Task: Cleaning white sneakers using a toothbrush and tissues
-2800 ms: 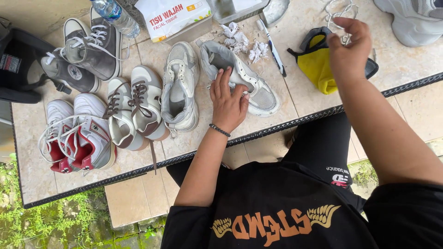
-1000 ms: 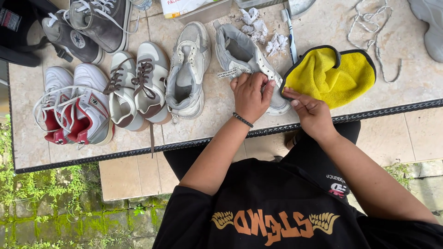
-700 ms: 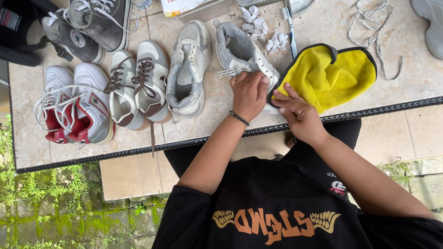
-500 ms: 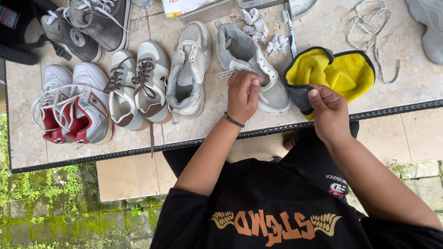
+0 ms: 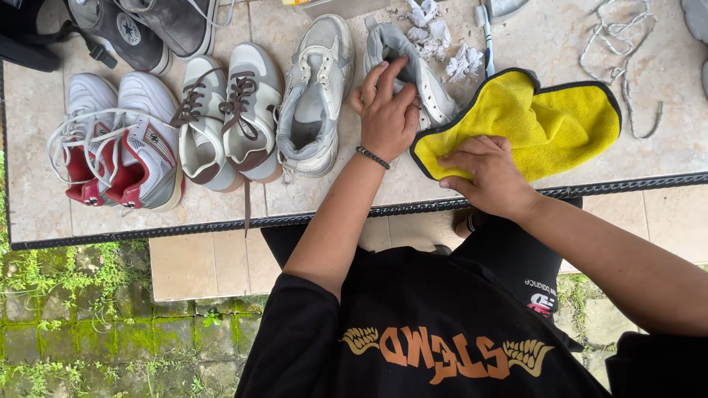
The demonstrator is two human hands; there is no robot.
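Shoes crowd a tiled table (image 5: 29,214); left hand (image 5: 387,114) grips grey shoe (image 5: 424,81), right hand (image 5: 490,173) apparently flat, fingers together, on yellow cloth (image 5: 549,121).

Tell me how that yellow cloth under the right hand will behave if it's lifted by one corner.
The yellow cloth lies folded and creased under the right hand, so it will likely hang limp and unfold. It looks thin and plush, probably light and not slippery. Its near edge reaches the table's rim, so a push could slide it off.
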